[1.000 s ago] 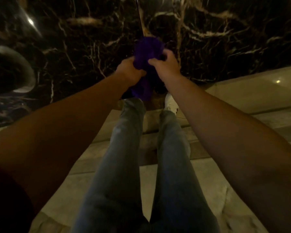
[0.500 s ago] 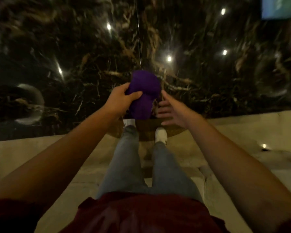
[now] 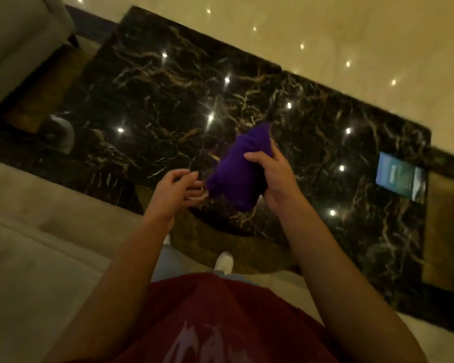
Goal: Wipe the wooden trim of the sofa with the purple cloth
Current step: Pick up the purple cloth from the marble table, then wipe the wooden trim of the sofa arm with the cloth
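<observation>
Our right hand clamps the bunched purple cloth above the black veined marble table; our left hand hovers beside it, fingers apart.

Two hands, one purple cloth, one blue card

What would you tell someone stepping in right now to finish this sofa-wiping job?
Right hand: gripping the bunched purple cloth, held in the air above the dark marble table.
Left hand: open and empty, fingers just beside the cloth's lower end.
Sofa: a pale cushion shows at the left; another upholstered piece sits at top left. No wooden trim can be made out from here.
Done: cloth is in hand.
Left: find the trim and wipe all of it; the cloth touches no sofa part yet.
</observation>
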### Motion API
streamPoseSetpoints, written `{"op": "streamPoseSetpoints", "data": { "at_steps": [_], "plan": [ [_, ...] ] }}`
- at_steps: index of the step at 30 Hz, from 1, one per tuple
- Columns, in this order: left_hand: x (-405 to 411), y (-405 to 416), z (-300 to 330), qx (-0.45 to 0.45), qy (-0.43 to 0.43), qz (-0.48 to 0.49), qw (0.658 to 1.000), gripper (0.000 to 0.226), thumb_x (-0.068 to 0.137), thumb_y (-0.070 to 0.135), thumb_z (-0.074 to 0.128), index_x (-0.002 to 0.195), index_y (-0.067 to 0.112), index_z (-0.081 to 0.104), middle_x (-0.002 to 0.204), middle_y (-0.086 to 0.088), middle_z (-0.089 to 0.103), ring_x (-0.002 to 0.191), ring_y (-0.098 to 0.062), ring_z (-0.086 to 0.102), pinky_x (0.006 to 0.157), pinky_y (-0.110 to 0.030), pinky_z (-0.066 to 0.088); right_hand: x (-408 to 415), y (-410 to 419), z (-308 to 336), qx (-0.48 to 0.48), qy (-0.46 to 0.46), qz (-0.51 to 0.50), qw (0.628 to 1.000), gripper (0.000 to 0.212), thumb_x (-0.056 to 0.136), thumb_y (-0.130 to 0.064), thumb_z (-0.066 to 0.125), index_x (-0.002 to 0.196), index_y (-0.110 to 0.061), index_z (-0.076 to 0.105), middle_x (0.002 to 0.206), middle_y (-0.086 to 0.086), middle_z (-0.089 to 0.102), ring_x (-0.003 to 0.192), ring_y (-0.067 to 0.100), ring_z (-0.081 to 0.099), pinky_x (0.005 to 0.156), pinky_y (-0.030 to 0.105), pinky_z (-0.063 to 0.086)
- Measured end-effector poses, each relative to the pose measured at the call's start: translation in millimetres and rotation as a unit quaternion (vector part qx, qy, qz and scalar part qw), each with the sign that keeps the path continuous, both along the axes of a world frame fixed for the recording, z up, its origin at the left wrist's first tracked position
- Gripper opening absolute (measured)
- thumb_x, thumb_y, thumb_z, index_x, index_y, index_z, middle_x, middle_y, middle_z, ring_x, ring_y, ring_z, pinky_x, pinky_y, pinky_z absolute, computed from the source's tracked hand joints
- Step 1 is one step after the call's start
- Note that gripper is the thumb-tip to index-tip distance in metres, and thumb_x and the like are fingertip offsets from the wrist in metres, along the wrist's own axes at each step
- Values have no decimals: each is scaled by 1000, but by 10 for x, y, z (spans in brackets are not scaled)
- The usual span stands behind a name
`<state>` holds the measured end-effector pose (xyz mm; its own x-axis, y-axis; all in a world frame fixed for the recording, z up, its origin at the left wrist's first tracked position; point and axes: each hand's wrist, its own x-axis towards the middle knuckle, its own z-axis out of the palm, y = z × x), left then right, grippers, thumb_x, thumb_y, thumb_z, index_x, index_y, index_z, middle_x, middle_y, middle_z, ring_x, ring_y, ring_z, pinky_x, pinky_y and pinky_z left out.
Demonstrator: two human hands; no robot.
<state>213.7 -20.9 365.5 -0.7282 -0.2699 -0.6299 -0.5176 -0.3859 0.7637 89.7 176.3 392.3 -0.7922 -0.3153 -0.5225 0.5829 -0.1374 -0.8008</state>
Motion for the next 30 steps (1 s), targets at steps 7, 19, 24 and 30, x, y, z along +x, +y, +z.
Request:
{"op": "streamPoseSetpoints", "data": {
  "at_steps": [7,19,24,30],
  "plan": [
    [504,-1109,186,112,21,86,990,64,72,67,76,120,25,73,116,-6,77,101,-21,76,77,-40,61,422,-1717,353,19,19,161,987,23,80,-23,82,97,-38,80,109,2,82,102,24,78,84,42,64],
    [1358,-3244,705,152,93,313,933,51,81,42,78,127,20,69,121,-11,75,113,-32,71,97,-51,56,1347,-4472,590,75,81,399,910,11,87,-51,73,98,-51,77,105,-12,81,94,11,79,74,34,66],
    [1800,-3712,575,150,128,506,840,43,86,26,76,127,18,67,115,-11,77,104,-30,75,85,-46,62,1645,-5185,493,109,206,443,866,48,94,-49,71,137,-33,58,128,-12,64,114,6,63,85,28,57],
    [2240,-4232,518,154,151,608,764,39,80,39,80,115,24,73,112,-5,79,99,-27,77,78,-45,63,1876,-6047,213,92,-5,582,808,79,70,-68,80,135,-28,60,134,5,69,118,27,69,81,39,61]
  ]
}}
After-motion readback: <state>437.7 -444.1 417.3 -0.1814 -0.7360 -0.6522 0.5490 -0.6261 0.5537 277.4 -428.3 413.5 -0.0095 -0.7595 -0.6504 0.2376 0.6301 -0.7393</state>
